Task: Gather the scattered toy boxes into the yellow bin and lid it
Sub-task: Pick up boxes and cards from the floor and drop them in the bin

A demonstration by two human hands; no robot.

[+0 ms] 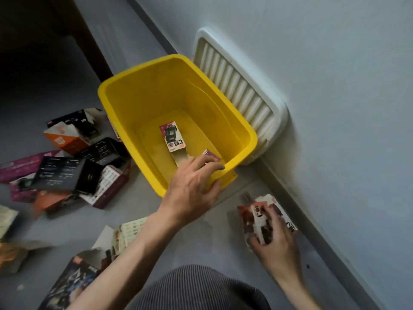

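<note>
The yellow bin point(138, 113) stands open on the grey floor. A white-and-purple toy box point(173, 137) lies on its bottom. My left hand point(192, 186) reaches over the bin's near rim, fingers curled on a small purple box point(210, 155) just inside. On the floor to the right, my right hand point(277, 240) grips a red-and-white toy box point(259, 211). The white ribbed lid point(237, 90) leans against the wall behind the bin. A pile of toy boxes point(73, 166) lies left of the bin.
More flattened boxes point(107, 245) lie on the floor near my left forearm. The grey wall and its skirting point(312, 220) run along the right. A dark wooden furniture piece point(67, 30) stands at the upper left. My striped knee point(201, 287) is at the bottom.
</note>
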